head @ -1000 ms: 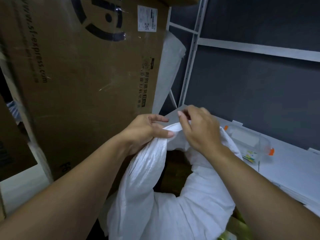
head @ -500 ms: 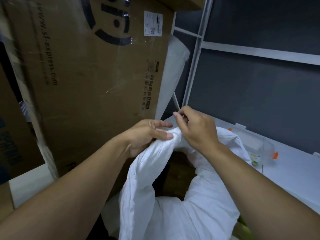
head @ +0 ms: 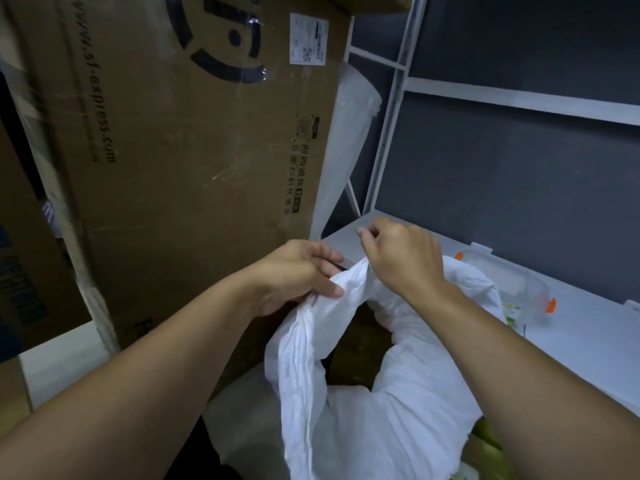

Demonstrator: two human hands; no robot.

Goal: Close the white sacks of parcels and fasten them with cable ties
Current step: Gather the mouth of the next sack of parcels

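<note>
Gathering the mouth of the white sack [head: 363, 420] looks like the step in hand, and it seems only half done. The left hand [head: 298, 277] has a full grip on the sack's left rim, fingers curled round a thick rope of bunched cloth at the sack's top. The right hand [head: 403, 263] sits just right of that, over the sack's far rim. Its grip is narrow: fingers curled in, thumb and forefinger pinched together a little above the cloth. Whether they pinch a fold, a cable tie or nothing, I cannot tell; no tie shows plainly anywhere. Between the two sides of its rim the sack gapes, and a brown parcel [head: 360, 341] shows inside.

The right side of the rim lies loose and rolled outward, so a tie put on now would likely catch only the left bunch and leave a gap for parcels to slip through. If the left grip eases while the other hand reaches for a tie, the pleats may spring apart. The parcel rides high in the sack, which may leave too little neck to cinch. A clear container [head: 512, 289] rests on the white shelf [head: 588, 358] just right of the sack, near the right forearm, and a wide sweep could knock it.
</note>
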